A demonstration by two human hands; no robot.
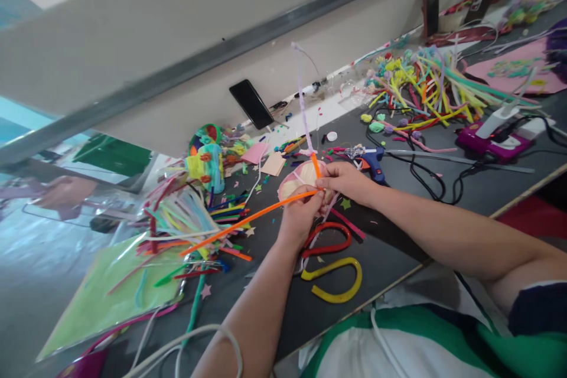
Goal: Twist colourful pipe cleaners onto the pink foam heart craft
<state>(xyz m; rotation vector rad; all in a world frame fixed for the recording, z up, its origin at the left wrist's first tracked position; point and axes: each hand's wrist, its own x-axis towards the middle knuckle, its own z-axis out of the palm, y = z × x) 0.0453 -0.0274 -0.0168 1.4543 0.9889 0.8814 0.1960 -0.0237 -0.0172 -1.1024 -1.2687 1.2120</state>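
Note:
My left hand [300,217] pinches an orange pipe cleaner [248,220], whose long end runs out to the lower left. Close beside it, my right hand [348,182] has thumb and fingers closed on the same bent stem near its short upright end. A lavender pipe cleaner [303,106] rises just above that end; whether the two are joined I cannot tell. Behind my fingers lies a rounded cream piece with a pink edge [290,185], partly hidden. Scissors [332,280] with one red and one yellow handle loop rest below my hands, their blades mostly behind my left forearm.
Bundles of pipe cleaners lie left [181,212] and right [429,88]. A blue glue gun [375,165], black cables and a purple power strip [494,140] occupy the right. A phone [251,104] leans on the back wall. A green sheet [115,289] lies at left.

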